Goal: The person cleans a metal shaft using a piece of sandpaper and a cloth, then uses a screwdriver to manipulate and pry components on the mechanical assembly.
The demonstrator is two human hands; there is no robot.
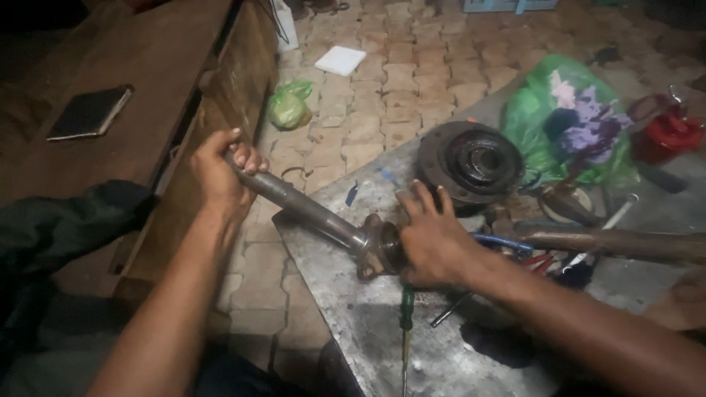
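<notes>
Nearest to me, my left hand (219, 170) is wrapped tight around the far end of a grey steel shaft (305, 209), fingers curled fully over it, while my right hand (434, 239) presses down over the flanged joint (376, 248) at the shaft's other end, fingers spread flat, so I cannot tell whether it truly clamps or just steadies. The shaft runs slanted from beyond the tabletop (412, 345) edge onto its grey surface. To do this well, I judge the joint must stay pinned while the left hand levers smoothly, wrist in line with the shaft. A green-handled screwdriver (405, 323) lies just below the joint, a dark round hub (471, 162) just behind, and a green plastic bag (544, 117) beyond.
</notes>
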